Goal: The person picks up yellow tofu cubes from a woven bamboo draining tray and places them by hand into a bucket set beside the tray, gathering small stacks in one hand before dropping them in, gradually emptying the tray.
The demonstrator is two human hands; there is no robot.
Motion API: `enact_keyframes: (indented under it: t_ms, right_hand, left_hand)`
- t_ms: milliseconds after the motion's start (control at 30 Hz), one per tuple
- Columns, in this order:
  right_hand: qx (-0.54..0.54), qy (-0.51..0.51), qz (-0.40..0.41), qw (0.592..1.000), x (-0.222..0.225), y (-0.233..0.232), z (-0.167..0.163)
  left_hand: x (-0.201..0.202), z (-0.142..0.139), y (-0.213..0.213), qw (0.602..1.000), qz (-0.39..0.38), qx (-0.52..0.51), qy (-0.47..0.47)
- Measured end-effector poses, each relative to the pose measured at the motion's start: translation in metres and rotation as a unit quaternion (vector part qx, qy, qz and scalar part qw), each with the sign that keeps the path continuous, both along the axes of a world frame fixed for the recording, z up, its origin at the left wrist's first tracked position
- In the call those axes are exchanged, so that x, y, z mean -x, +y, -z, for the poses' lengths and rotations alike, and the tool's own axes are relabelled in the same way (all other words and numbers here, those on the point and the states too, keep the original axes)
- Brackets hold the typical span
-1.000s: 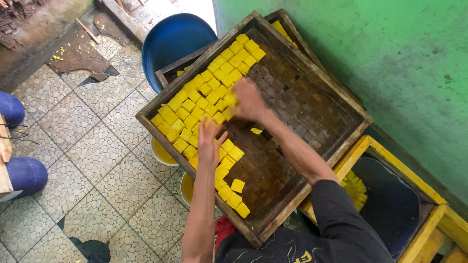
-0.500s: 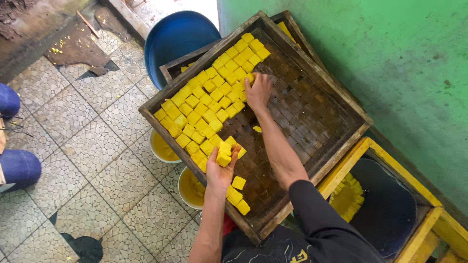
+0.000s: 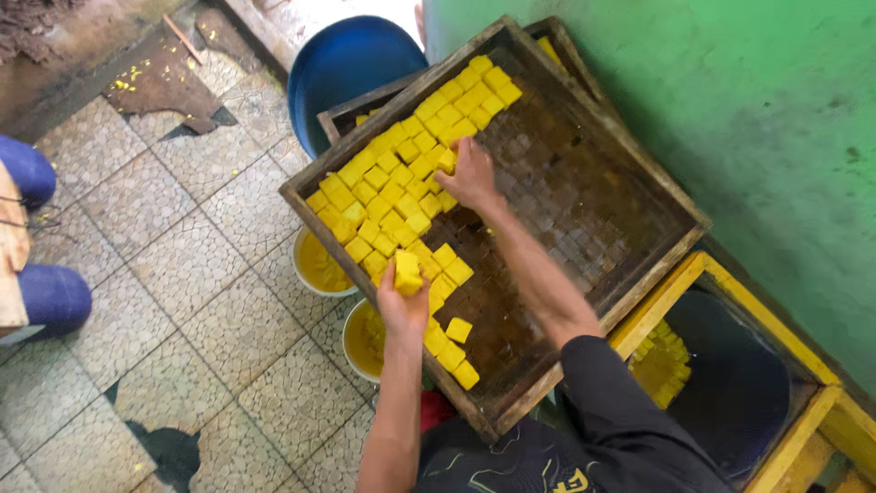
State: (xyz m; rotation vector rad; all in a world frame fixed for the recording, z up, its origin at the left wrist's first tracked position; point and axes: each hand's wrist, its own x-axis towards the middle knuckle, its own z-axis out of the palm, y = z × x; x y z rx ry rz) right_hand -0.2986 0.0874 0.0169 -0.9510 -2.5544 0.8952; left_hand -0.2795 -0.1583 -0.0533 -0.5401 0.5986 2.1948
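A large dark wooden tray (image 3: 657, 196) holds several yellow cubes (image 3: 383, 187) packed along its left side; its right half is bare slatted wood. My left hand (image 3: 403, 306) is at the tray's near left edge, shut on yellow cubes (image 3: 407, 271). My right hand (image 3: 470, 173) reaches further in and pinches a yellow cube (image 3: 447, 161) beside the packed rows. A few loose cubes (image 3: 456, 340) lie near the tray's front corner.
A blue barrel (image 3: 342, 59) stands behind the tray, with a second wooden tray (image 3: 342, 117) under it. Two bowls of yellow liquid (image 3: 319, 265) sit on the tiled floor. A yellow-framed bin (image 3: 730, 365) is at right, by a green wall (image 3: 776, 110). Blue containers (image 3: 50, 297) stand at left.
My left hand came up from the tray with yellow cubes and shifted toward the near edge. My right hand moved left and nearer, onto a cube beside the rows.
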Motion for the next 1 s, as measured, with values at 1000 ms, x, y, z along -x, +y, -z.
enact_keyframes:
  t_ms: [1000]
  right_hand:
    - [0.266,-0.101,0.381,0.88,-0.571,-0.064,0.111]
  left_hand:
    - [-0.178,-0.102,0.047,0.808,0.377,0.024,0.453]
